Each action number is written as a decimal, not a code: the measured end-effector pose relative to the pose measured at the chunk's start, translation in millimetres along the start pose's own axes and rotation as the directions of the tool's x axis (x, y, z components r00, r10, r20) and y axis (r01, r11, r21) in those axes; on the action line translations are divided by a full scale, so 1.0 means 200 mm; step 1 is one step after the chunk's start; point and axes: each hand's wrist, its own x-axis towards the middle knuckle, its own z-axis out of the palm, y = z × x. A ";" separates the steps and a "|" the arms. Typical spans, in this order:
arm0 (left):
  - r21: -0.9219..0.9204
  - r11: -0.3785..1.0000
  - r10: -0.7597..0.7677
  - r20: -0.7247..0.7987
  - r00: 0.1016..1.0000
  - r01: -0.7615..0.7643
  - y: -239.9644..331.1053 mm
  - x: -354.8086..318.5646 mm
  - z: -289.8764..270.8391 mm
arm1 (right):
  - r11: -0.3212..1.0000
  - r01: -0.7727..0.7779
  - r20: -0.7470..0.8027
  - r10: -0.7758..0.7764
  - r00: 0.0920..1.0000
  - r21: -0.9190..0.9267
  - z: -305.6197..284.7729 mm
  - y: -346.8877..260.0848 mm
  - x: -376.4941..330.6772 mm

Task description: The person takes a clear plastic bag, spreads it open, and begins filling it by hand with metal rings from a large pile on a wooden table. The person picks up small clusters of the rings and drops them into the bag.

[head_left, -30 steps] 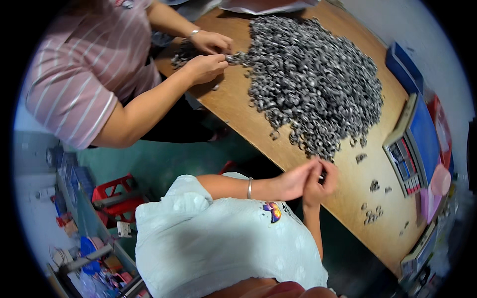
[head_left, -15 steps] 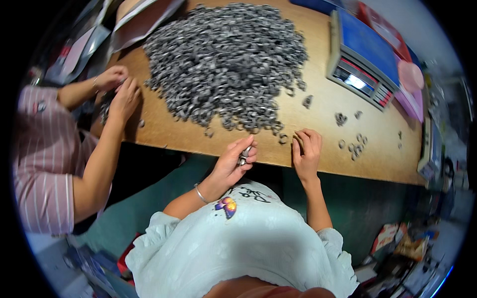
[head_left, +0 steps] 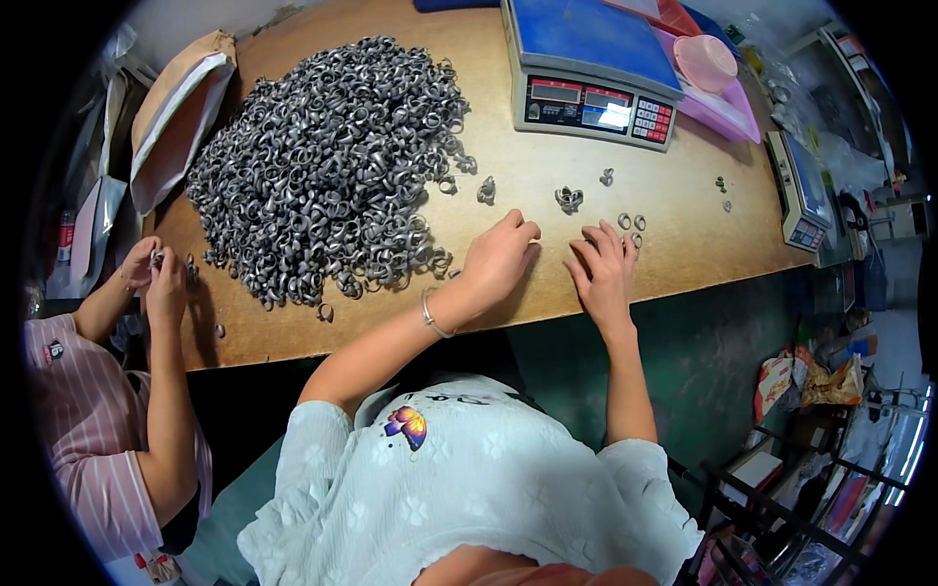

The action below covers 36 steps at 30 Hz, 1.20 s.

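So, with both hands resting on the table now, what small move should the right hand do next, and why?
Probably the right hand should slide slightly forward and pick one of the small loose rings lying just past its fingertips. It looks empty, fingers spread flat on the wooden table, and those rings are the pieces closest to it. The left hand rests curled beside it, away from the big pile of rings.

A blue-topped weighing scale (head_left: 589,70) stands at the far edge of the wooden surface (head_left: 508,176), a pink tray (head_left: 728,103) with a pink bowl (head_left: 705,61) sits at the far right corner, a second scale (head_left: 799,190) overhangs the right edge, and a brown paper bag (head_left: 176,112) lies at the left edge.
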 end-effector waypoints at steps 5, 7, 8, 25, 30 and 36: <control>0.239 0.969 0.067 -0.001 0.998 -0.065 -0.09 0.08 0.07 | 0.977 -0.104 -0.048 0.115 0.992 0.187 -0.03 0.08 0.10; 0.349 0.929 0.143 -0.032 0.989 -0.123 -0.12 0.10 0.10 | 0.979 -0.031 -0.083 0.049 0.995 0.202 0.00 0.05 0.22; 0.363 0.927 0.114 -0.031 0.993 -0.095 -0.10 0.10 0.10 | 0.985 -0.020 -0.056 0.030 0.998 0.170 0.02 0.03 0.27; -0.001 0.992 0.125 -0.172 0.977 -0.127 0.02 0.13 -0.04 | -0.379 -0.664 0.733 0.059 0.677 0.644 0.03 0.11 0.33; -0.453 0.891 -0.020 0.020 1.000 0.026 0.04 0.13 -0.06 | -0.185 -0.717 0.718 -0.071 0.692 0.672 -0.04 0.00 0.30; -0.640 0.755 -0.153 0.042 0.987 0.144 0.03 0.10 -0.07 | -0.024 -0.637 0.638 0.043 0.769 0.770 -0.04 -0.06 0.27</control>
